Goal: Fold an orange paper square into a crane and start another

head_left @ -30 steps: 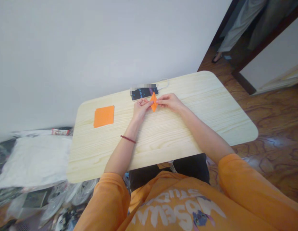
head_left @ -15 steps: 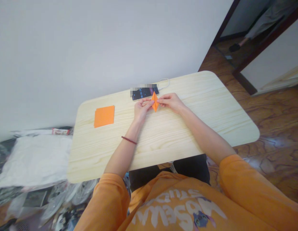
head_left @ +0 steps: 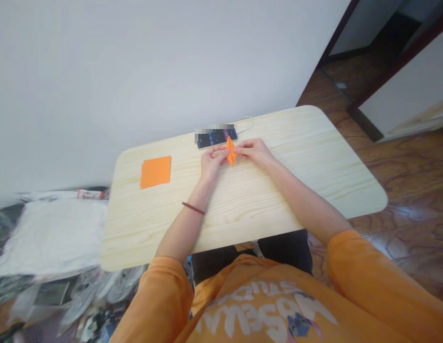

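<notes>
Pale wood-grain table (head_left: 250, 205), rounded corners, far edge along a white wall (head_left: 171, 62). Folded orange paper (head_left: 231, 152), a slim diamond with points toward the far and near edges, is held over the table, nearer the far edge than the near one. Left hand (head_left: 210, 162) pinches its left side, thumb on top; right hand (head_left: 255, 151) pinches its right side between thumb and fingers. Whether the paper touches the tabletop: cannot tell.

Phone (head_left: 216, 138) lies at the far edge, just beyond the paper, screen lit; white cable (head_left: 249, 125) runs from its right end. Orange square sheets (head_left: 156, 172), slightly misaligned stack, lie flat toward the far left corner, well apart from the hands. Dark red bracelet (head_left: 193, 208) on left forearm.
</notes>
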Demonstrator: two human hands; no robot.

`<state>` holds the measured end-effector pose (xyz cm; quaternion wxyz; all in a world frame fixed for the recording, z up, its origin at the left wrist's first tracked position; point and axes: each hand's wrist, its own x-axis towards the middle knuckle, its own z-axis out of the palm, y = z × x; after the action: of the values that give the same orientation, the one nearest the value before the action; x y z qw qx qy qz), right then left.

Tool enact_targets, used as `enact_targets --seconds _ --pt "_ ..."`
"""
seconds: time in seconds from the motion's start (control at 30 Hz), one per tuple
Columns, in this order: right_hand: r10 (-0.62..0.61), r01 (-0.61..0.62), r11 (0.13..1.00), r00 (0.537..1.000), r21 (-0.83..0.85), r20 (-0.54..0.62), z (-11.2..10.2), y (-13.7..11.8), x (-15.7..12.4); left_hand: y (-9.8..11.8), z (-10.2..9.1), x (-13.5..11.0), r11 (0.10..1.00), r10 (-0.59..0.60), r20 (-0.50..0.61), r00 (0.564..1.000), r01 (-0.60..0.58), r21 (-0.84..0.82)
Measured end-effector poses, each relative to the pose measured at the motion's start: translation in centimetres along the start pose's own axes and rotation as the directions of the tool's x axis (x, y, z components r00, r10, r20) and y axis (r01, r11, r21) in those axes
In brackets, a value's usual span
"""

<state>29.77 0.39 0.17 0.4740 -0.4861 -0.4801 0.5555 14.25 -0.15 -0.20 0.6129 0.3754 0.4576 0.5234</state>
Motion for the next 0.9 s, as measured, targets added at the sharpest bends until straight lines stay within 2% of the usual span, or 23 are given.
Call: enact_targets --seconds 0.43,0.73,0.9 --pt "-0.005 0.005 0.999 1.0 0.04 -0.021 0.42 -0.23 -0.15 0.07 0.06 -0.11 1.0 -0.014 -0.023 1.0 0.015 0.023" --pt "-0.021 0.022 0.998 1.0 0.053 -0.004 0.33 0.12 -0.02 0.0 -0.17 0.01 0.997 -0.023 0.032 0.999 0.021 0.068" --pt "-0.021 0.021 0.999 1.0 0.042 0.014 0.32 0.25 0.03 0.09 -0.26 0.18 0.997 -0.043 0.021 0.999 0.041 0.067"
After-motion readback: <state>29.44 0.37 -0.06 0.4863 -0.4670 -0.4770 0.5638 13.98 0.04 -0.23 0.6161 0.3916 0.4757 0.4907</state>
